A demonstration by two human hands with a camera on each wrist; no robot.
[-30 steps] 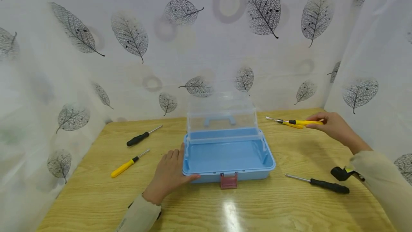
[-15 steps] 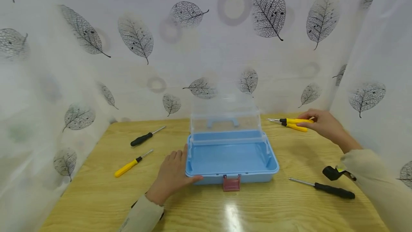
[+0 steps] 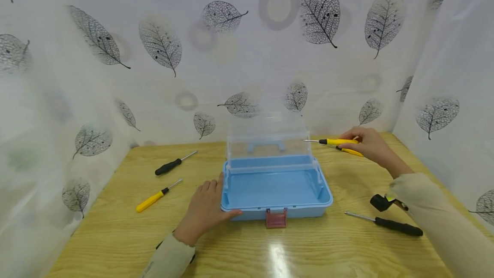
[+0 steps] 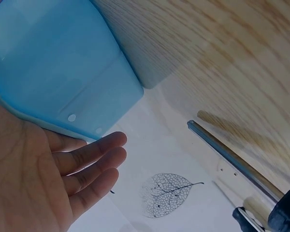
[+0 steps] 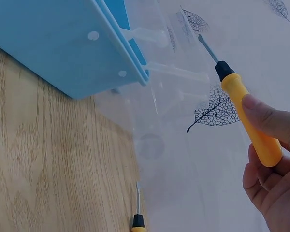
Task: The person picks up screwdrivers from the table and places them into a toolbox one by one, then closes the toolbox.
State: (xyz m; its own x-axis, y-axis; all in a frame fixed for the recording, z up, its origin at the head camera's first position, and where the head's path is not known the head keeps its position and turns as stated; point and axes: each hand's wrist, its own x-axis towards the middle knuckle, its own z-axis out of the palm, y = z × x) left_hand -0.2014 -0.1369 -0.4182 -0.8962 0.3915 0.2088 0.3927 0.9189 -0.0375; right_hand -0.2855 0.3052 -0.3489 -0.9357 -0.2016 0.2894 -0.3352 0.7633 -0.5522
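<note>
A yellow screwdriver is pinched by its handle in my right hand, its blade pointing left toward the raised lid. In the right wrist view the thumb lies along the yellow handle, with fingers curled beneath. Below it, a second yellow screwdriver lies on the table, partly hidden by the hand. My left hand rests against the left side of the blue toolbox, thumb at its front rim. The left wrist view shows those fingers nearly straight beside the box wall. The toolbox's clear lid stands raised.
On the table's left lie a black screwdriver and a yellow screwdriver. Another black screwdriver lies at the right front, near the right sleeve. A leaf-print curtain surrounds the table's back and sides.
My right hand has lifted the upper yellow screwdriver and carried it left toward the toolbox, away from the other yellow one. My left hand has stayed at the box.
</note>
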